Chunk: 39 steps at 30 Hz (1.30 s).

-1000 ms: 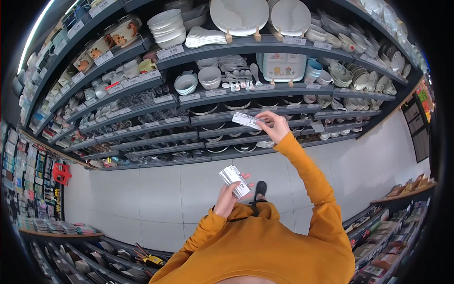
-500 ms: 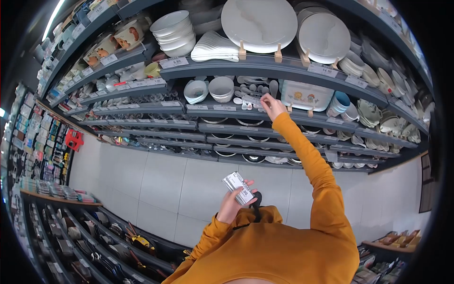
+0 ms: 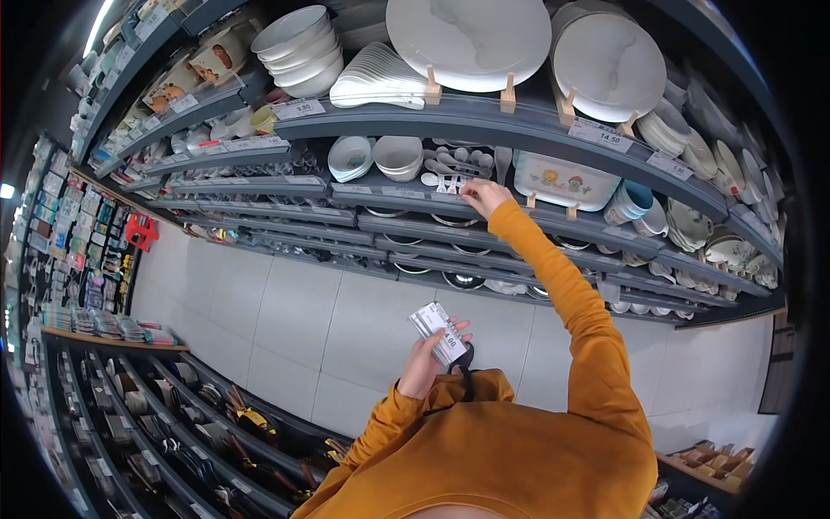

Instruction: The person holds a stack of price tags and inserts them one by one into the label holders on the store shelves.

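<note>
My left hand (image 3: pixel 421 362) is closed around a small stack of printed price tags (image 3: pixel 438 331), held low in front of my body above the floor. My right hand (image 3: pixel 489 199) reaches out to the front edge of a shelf (image 3: pixel 406 204), its fingers pinched together at the label strip. Whatever sits between those fingertips is too small to make out. Just behind them lie several white and grey spoons (image 3: pixel 456 163). White bowls (image 3: pixel 399 158) stand left of the spoons, and a rectangular tray with cartoon figures (image 3: pixel 566 180) leans on small wooden stands to the right.
Large white plates (image 3: pixel 471 43) on wooden stands and stacked bowls (image 3: pixel 298 52) fill the shelf above. Blue cups (image 3: pixel 629 201) stand right of the tray. Another shelf unit (image 3: pixel 173 424) runs along the lower left. Tiled floor (image 3: pixel 363 337) lies between the units.
My right hand has come slightly down and left, from over the spoons to the shelf's front edge. A clear strip seen by its fingers earlier no longer shows. My left hand keeps the price tags.
</note>
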Each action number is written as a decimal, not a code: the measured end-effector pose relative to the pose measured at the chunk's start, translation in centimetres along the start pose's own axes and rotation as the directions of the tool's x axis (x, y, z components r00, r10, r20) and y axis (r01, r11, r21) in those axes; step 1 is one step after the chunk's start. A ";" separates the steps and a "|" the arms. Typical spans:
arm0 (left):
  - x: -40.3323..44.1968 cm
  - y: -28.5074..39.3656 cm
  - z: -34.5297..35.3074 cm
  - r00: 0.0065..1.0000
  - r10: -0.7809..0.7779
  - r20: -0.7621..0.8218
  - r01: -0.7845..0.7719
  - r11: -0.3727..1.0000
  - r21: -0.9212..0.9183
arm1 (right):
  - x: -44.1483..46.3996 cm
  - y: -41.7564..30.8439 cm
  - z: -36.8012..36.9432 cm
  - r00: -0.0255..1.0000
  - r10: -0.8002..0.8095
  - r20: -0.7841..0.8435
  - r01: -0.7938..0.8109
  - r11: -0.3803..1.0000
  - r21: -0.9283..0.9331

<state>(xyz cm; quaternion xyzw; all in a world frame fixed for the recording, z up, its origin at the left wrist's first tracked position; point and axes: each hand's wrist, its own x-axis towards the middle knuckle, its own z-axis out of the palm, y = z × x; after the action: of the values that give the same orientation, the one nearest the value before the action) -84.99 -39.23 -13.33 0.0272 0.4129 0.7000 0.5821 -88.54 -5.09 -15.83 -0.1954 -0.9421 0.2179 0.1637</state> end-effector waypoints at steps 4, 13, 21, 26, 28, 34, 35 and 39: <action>-0.4 1.0 1.4 0.999 0.028 -0.039 -0.027 1.000 0.009 | -1.2 -1.1 0.0 0.979 -0.133 -0.155 0.128 0.991 -0.041; -0.9 1.0 -1.1 0.907 0.242 -0.344 -0.166 0.958 0.236 | -18.5 -13.4 2.1 0.900 0.195 0.390 -0.435 0.473 0.766; -2.5 2.5 -4.0 0.946 0.261 -0.190 -0.202 0.938 0.283 | -23.5 -20.0 4.9 0.884 0.433 0.175 -0.366 0.411 0.835; -5.7 4.2 -9.4 0.982 0.160 -0.103 -0.126 0.954 0.273 | -24.0 -24.5 7.6 0.865 0.480 0.145 -0.374 0.424 0.825; -7.3 5.1 -12.3 0.987 0.134 -0.087 -0.105 0.954 0.280 | -24.3 -27.0 9.8 0.849 0.514 0.122 -0.372 0.418 0.829; -14.1 8.5 -20.8 0.980 0.150 -0.129 -0.105 0.948 0.300 | -25.3 -37.5 17.5 0.791 0.591 0.159 -0.395 0.293 0.871; -15.2 9.2 -22.0 0.980 0.142 -0.138 -0.094 0.946 0.309 | -25.4 -39.0 18.4 0.780 0.601 0.174 -0.397 0.260 0.880; -18.5 10.2 -26.2 0.970 0.187 -0.155 -0.136 0.947 0.291 | -24.7 -43.6 20.5 0.797 0.590 0.129 -0.388 0.337 0.858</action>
<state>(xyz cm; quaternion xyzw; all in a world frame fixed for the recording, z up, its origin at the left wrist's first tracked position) -100.74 -68.80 -16.16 0.0791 0.5546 0.6798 0.4733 -88.06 -59.13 -18.09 -0.3846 -0.5816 0.6681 0.2596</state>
